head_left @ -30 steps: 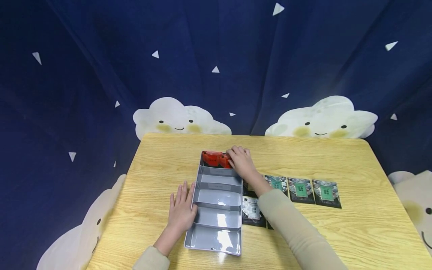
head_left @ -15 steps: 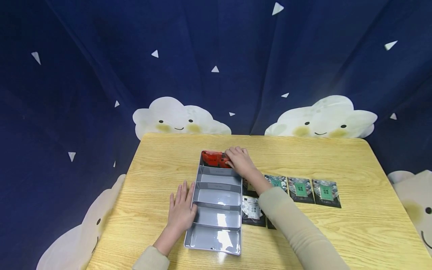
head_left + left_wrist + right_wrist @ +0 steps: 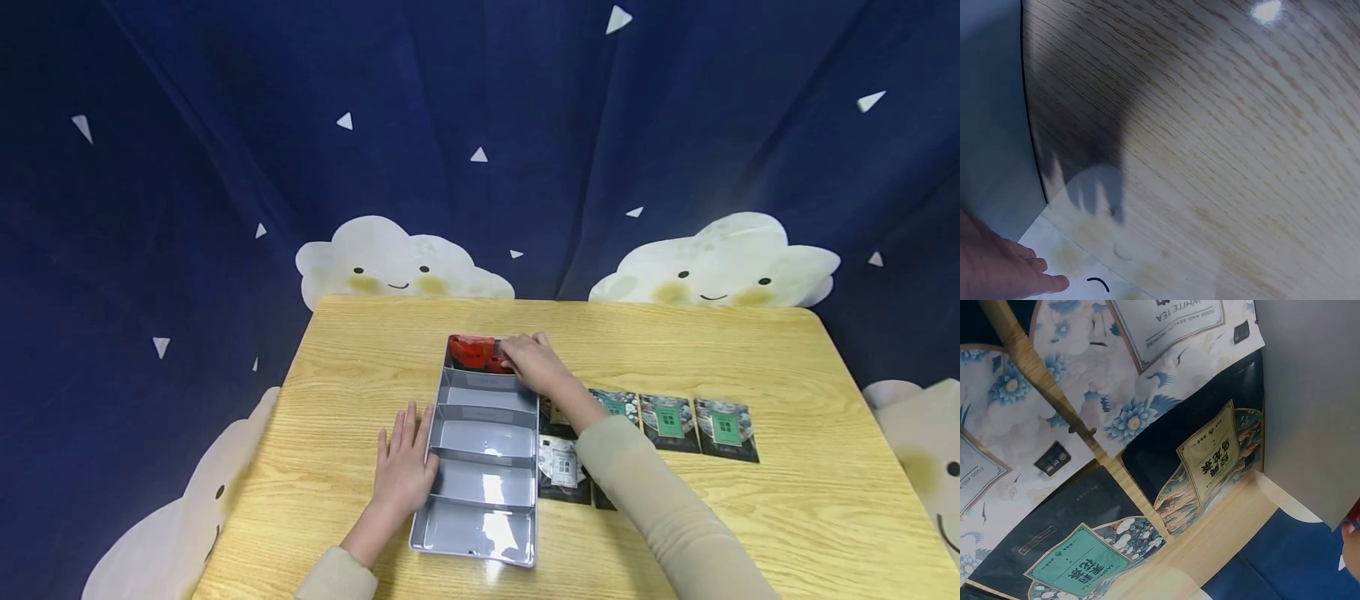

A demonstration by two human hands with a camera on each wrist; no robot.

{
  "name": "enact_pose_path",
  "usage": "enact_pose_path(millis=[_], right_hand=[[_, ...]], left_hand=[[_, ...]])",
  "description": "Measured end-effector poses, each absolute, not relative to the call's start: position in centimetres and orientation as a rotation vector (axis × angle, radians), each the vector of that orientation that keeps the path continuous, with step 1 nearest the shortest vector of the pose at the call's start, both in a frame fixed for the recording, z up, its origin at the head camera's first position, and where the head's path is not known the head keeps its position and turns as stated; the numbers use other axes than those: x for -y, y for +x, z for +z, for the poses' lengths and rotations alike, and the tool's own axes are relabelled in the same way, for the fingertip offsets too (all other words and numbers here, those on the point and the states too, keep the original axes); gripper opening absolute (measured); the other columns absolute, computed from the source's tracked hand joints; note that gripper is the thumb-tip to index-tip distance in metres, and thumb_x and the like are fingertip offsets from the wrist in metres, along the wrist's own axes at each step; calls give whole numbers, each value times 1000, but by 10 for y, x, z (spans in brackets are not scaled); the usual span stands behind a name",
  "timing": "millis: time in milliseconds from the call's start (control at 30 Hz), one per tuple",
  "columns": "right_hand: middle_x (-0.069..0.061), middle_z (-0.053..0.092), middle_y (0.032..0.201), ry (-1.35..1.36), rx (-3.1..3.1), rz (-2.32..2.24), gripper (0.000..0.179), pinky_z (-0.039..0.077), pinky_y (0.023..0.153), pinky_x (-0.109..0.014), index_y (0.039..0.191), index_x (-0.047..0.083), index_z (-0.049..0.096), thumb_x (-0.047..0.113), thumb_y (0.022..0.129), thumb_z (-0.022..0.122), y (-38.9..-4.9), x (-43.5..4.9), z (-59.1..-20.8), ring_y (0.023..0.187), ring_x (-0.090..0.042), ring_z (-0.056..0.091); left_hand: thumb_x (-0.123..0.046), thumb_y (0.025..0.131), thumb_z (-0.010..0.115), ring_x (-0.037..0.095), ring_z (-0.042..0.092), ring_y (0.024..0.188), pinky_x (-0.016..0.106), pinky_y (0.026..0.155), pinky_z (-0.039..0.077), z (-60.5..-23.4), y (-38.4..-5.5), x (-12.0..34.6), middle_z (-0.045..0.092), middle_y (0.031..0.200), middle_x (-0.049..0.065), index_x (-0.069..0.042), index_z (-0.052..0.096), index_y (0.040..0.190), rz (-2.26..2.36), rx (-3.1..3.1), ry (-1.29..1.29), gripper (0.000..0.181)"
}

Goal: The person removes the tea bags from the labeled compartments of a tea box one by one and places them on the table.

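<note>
A grey tray (image 3: 483, 479) with a row of compartments stands lengthwise on the table. Red tea packets (image 3: 471, 353) stand in its farthest compartment. My right hand (image 3: 534, 364) reaches over that compartment's right end, its fingers curled down onto the right-hand red packet, which it partly hides. In the right wrist view, the fingers (image 3: 1352, 547) and a sliver of red show at the edge beyond the tray's wall (image 3: 1310, 406). My left hand (image 3: 403, 471) lies with fingers extended along the tray's left side, thumb at its edge; its fingertips point past the tray's side (image 3: 994, 125) in the left wrist view.
Right of the tray lie tea packets in rows: a gold-labelled one (image 3: 1210, 453), green-labelled ones (image 3: 669, 421) and a far-right one (image 3: 726, 429), and a white tea packet (image 3: 562, 471) nearer. My right forearm passes over some. A dark blue curtain (image 3: 480, 75) hangs behind the wooden table (image 3: 817, 492).
My right hand has shifted slightly left and down at the far compartment, covering more of the right-hand red packet. The left hand and the tray have stayed put.
</note>
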State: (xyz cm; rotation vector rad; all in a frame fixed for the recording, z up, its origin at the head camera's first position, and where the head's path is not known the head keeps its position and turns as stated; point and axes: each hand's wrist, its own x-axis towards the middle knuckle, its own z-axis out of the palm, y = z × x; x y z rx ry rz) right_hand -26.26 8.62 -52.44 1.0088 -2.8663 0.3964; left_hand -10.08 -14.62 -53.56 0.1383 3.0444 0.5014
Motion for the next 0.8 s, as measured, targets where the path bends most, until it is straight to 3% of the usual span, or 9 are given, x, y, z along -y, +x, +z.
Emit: enact_pose_path(millis=[167,400,800], right_hand=[[0,62,97,1035,2849,379,8,34,79,-38,94,17,52,24,93,50,-262,-88,-526,95,-20,55],[-2,59,102,1044,2834,371,9,34,81,-40,100,18,54,21,94,49,-258,-89,-521,99,-22,54],[-3,52,97,1054,2725,401,16,33,86,-43,106,16,55,20,95,45,-251,-95,-495,94,-22,51]], left_hand=[[-21,86,43,35,13,137,57,107,9,-536,-101,146,16,151,17,-15,20,147,511,-3045,144,66],[-22,86,44,34,12,138,56,107,9,-535,-101,146,15,151,16,-15,19,147,506,-3040,136,66],[-21,86,44,35,12,138,57,107,8,-534,-100,145,14,151,16,-14,20,147,523,-3038,136,65]])
